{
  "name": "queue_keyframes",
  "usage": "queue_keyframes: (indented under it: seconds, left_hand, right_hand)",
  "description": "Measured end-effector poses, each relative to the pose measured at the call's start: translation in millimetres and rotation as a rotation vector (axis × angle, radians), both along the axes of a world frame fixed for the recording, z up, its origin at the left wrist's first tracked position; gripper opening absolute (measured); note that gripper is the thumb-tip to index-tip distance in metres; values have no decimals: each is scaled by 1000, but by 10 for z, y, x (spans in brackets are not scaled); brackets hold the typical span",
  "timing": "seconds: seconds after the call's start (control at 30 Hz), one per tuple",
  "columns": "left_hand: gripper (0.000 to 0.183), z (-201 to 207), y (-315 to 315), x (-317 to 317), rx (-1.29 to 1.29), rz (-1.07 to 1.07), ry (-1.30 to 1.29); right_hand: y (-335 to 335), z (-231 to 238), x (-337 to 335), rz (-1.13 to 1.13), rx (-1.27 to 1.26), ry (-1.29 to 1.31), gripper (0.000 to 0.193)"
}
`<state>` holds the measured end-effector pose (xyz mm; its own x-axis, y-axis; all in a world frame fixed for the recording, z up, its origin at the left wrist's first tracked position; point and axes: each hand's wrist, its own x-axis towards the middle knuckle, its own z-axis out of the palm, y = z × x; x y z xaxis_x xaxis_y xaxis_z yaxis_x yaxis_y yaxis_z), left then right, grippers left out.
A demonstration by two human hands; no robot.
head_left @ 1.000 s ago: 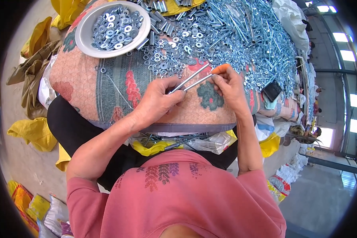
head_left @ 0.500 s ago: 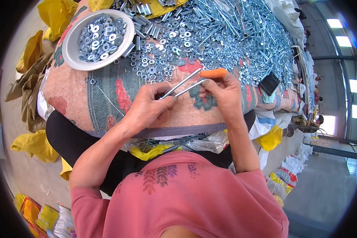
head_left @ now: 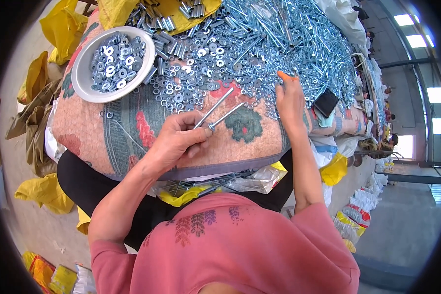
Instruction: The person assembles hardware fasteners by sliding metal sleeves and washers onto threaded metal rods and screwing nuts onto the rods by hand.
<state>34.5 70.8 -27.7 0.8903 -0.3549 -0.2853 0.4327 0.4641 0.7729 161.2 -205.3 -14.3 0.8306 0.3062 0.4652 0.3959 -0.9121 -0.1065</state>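
My left hand (head_left: 179, 134) is closed around two long thin metal bolts (head_left: 225, 115), which stick out up and to the right. A small washer-like ring (head_left: 211, 127) sits at the base of the lower bolt, next to my fingers. My right hand (head_left: 291, 100), with an orange cover on one fingertip, reaches into the near edge of a heap of small nuts and washers (head_left: 264, 81). Its thumb and covered finger are apart, with nothing visible between them; the other fingers are partly hidden.
A white bowl (head_left: 76, 73) of flat washers stands at the far left. Short metal sleeves (head_left: 169, 49) and many long bolts (head_left: 308, 44) cover the back of the flowered padded surface (head_left: 181, 159). A black tray-like box (head_left: 325, 103) lies right of my right hand. Yellow sacks (head_left: 44, 193) lie on the floor.
My right hand has let go of the bolt's end and moved right and away, to the heap. My left hand keeps both bolts; the washer-like ring now shows at the lower one.
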Motion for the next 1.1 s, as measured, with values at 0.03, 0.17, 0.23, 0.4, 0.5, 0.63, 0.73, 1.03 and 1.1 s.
queue_keyframes:
  seconds: [0.03,0.17,0.23,0.4,0.5,0.63,0.73,1.03,1.1]
  left_hand:
    - [7,3,-12,11,16,-15,-4]
    - [8,38,22,11,42,-17,-3]
    - [8,25,38,-1,31,-11,17]
    - [9,-31,-8,-1,29,-19,-14]
    - [8,-5,-20,1,-3,-4,6]
    - [7,20,-3,-22,1,-33,22]
    - [8,-29,-31,-23,-52,-29,-16]
    - [8,-70,-20,-9,-59,-36,-15]
    - [8,-38,3,-6,-92,-49,32]
  right_hand:
    - [-139,-65,111,-45,-105,-6,25]
    - [-261,-107,213,-6,-123,92,22]
    - [-271,-64,211,-2,-78,90,21]
    - [-393,-116,417,-80,-128,76,21]
    - [-335,-127,359,-46,-151,83,13]
    - [-297,-36,192,5,-93,88,10]
    - [-200,90,90,-46,-27,80,10]
    - [715,333,-678,342,1010,832,14]
    - [722,343,-686,311,983,809,15]
